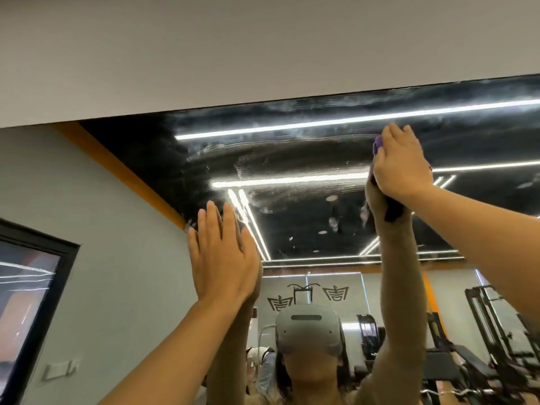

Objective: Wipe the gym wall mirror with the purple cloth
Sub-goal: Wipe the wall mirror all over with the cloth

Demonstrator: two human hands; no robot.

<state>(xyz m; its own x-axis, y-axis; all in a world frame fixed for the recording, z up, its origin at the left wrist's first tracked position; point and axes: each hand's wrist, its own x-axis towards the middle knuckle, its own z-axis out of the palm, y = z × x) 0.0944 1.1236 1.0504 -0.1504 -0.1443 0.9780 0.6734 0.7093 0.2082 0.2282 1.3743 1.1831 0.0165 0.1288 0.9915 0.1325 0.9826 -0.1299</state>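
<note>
The gym wall mirror [292,159] fills the lower part of the view, its top edge slanting up to the right. Smeared wet streaks cover its upper area. My right hand [400,162] is raised high at the right and presses the purple cloth [377,145] flat against the glass; only a small purple edge shows past my fingers. My left hand [222,252] lies flat on the mirror lower down, left of centre, fingers straight and together, holding nothing. The reflections of both arms meet the hands on the glass.
A plain white wall [204,54] runs above the mirror. The glass reflects ceiling light strips, a grey wall with an orange band, a dark-framed window [32,276] at the left, weight machines [482,346] at the lower right, and a person wearing a headset.
</note>
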